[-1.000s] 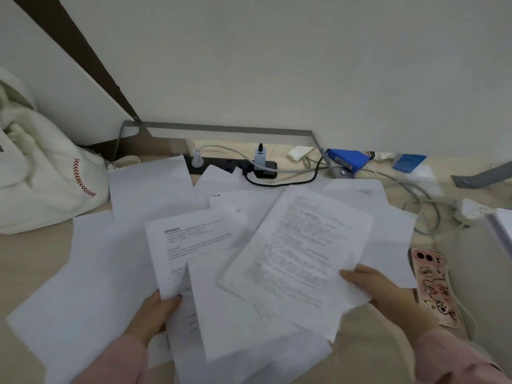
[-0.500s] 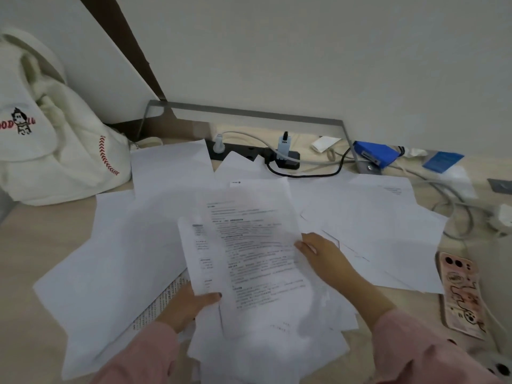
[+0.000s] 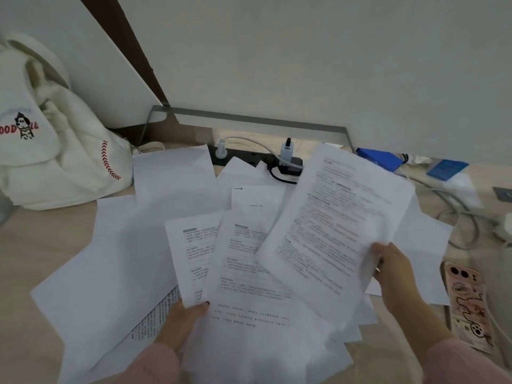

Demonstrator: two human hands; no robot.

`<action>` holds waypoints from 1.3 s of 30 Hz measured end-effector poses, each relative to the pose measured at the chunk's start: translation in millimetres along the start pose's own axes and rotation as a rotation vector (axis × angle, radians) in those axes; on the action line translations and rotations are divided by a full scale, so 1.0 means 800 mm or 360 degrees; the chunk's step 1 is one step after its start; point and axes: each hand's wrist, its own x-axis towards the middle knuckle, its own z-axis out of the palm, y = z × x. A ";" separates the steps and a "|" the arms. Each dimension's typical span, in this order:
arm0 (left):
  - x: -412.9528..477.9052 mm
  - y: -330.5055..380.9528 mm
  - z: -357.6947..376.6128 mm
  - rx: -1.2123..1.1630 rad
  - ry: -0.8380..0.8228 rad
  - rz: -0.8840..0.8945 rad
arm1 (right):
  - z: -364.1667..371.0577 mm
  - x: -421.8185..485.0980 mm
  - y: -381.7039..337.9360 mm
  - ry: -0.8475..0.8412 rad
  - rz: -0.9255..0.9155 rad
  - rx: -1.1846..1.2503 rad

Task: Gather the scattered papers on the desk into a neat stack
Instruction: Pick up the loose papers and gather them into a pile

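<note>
Gripping papers (image 3: 243, 273), the left hand (image 3: 181, 320) holds two, the right hand (image 3: 393, 268) one.

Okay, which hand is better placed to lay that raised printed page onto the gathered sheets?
Right. The right hand grips the raised page at its lower right edge, overlapping the gathered sheets. The left hand is occupied holding those sheets by their bottom edge.

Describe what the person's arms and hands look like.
The left sleeve and right sleeve are pale pink, long, ending at the wrists. The left hand and right hand are bare: no gloves, rings or watch show. The left thumbnail looks dark-painted.
</note>
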 end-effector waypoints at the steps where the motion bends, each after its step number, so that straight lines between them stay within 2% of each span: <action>1: 0.000 0.001 0.000 -0.0036 0.0000 -0.0005 | -0.007 0.002 0.004 0.0055 0.0121 -0.0015; 3: 0.001 0.002 0.000 -0.0090 0.0006 -0.0028 | -0.015 0.004 0.018 0.0079 0.0339 -0.0100; 6: 0.002 0.003 0.001 -0.0107 -0.0044 -0.0055 | -0.011 0.004 0.044 -0.0055 0.0578 -0.0220; 10: -0.003 0.006 0.005 -0.0219 -0.0138 -0.0104 | 0.014 -0.011 0.064 -0.0220 0.0584 -0.0438; 13: -0.007 0.007 0.009 -0.0317 -0.0257 -0.0148 | 0.034 -0.026 0.073 -0.0329 0.0505 -0.0551; 20: -0.013 0.008 0.007 -0.0282 -0.0346 -0.0164 | 0.054 -0.034 0.075 -0.0315 0.0304 -0.0707; 26: -0.016 0.008 0.009 -0.0225 -0.0294 -0.0169 | 0.070 -0.033 0.071 -0.0464 0.0096 -0.0944; 33: -0.010 0.004 0.018 -0.0178 -0.0186 -0.0174 | 0.097 -0.037 0.060 -0.0786 -0.0252 -0.1110; 36: -0.008 0.003 0.018 -0.0172 -0.0097 -0.0163 | 0.082 -0.020 0.056 -0.0528 -0.0458 -0.1276; 39: -0.010 0.009 0.017 -0.0151 0.0002 -0.0125 | 0.047 0.008 0.051 -0.0282 -0.0577 -0.1670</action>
